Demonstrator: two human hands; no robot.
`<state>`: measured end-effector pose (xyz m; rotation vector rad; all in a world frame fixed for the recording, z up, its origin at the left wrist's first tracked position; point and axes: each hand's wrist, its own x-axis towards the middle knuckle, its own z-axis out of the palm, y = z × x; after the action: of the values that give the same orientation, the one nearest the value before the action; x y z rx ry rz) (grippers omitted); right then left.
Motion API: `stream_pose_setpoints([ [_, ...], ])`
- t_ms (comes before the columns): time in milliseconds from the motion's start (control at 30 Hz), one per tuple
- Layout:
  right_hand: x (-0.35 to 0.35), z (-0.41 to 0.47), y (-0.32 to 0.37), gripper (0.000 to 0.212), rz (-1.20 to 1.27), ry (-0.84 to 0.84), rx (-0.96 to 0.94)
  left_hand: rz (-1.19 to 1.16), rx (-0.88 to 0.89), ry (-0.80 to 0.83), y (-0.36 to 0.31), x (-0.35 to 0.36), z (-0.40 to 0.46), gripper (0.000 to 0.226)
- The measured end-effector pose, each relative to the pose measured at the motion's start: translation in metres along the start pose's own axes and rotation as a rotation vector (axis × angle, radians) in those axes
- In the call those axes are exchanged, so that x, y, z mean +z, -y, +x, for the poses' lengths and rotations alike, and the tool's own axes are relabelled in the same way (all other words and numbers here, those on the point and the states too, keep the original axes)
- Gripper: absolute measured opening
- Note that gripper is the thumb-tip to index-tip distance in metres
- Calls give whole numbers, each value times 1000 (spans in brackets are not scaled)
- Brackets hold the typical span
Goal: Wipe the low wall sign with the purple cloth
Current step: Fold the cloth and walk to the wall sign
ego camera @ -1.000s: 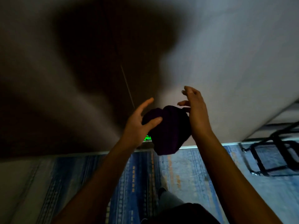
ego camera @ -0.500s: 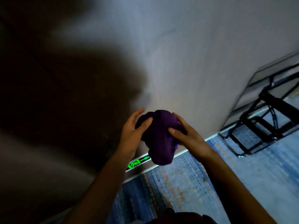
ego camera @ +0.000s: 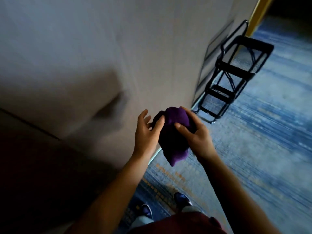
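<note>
Wiping not started: cloth (ego camera: pixel 173 132) is bunched mid-air between both hands, off the wall (ego camera: pixel 118 48). Sign isn't visible, possibly hidden behind the arms. Right hand (ego camera: pixel 195 137) at 3 o'clock grips the cloth, fingers curled. Left hand (ego camera: pixel 146 132) at 9 o'clock touches it, fingers loosely spread.

A soft, matt purple cloth (ego camera: pixel 175 132) is bunched at centre frame. Right, a black wire-mesh metal rack (ego camera: pixel 236 71) stands on woven blue carpet (ego camera: pixel 261 141), beside a smooth matt wall (ego camera: pixel 118 39).
</note>
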<state>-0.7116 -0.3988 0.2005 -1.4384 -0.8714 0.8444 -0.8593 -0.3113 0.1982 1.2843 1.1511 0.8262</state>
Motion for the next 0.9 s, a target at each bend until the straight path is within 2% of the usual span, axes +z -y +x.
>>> stream_pose_setpoints([
  [67, 19, -20, -3, 52, 18, -63, 13, -45, 9, 73, 16, -13, -7, 89],
  [200, 50, -50, -5, 46, 67, -164, 30, -141, -127, 289, 35, -31, -16, 95],
  [300, 61, -74, -9, 48, 223, -230, 68, -184, -129, 379, 46, -47, -19, 84],
  [400, 64, -97, -14, 52, 206, -296, 108, -154, -86, 418, 49, -58, -23, 71],
  [533, 67, -126, -23, 53, -40, -480, 51, -102, 4, 387, 50, -65, -38, 75],
  [633, 65, -144, -29, 52, -132, -543, 47, -72, 39, 397, 52, -65, -55, 73],
  [767, 41, -173, -36, 63, -206, -669, 60, 30, 80, 377, 61, -67, -81, 76],
  [833, 28, -190, -38, 66, -189, -655, 44, 93, 91, 401, 68, -72, -98, 79],
  [900, 29, -207, -40, 67, -185, -536, 12, 146, 101, 392, 76, -78, -118, 80],
])
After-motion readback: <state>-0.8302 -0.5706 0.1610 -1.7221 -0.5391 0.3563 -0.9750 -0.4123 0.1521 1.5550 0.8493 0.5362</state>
